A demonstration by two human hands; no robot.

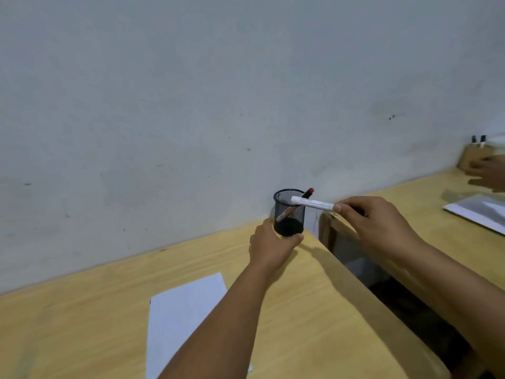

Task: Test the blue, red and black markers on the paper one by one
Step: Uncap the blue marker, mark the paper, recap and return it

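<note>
A black mesh pen cup (289, 212) stands at the far right corner of the wooden desk, against the wall. My left hand (270, 247) grips its base. My right hand (377, 225) pinches one end of a white-barrelled marker (311, 202), held nearly level with its free end over the cup's rim. The hand hides its cap, so I cannot tell its colour. A red-capped marker (308, 192) leans inside the cup. A white sheet of paper (183, 318) lies on the desk, partly under my left forearm.
A gap (404, 296) separates my desk from a second wooden desk (426, 212) on the right. There another person's hand (489, 172) rests near a wooden holder (472, 157) with markers and a paper sheet (481, 212). A grey wall runs behind.
</note>
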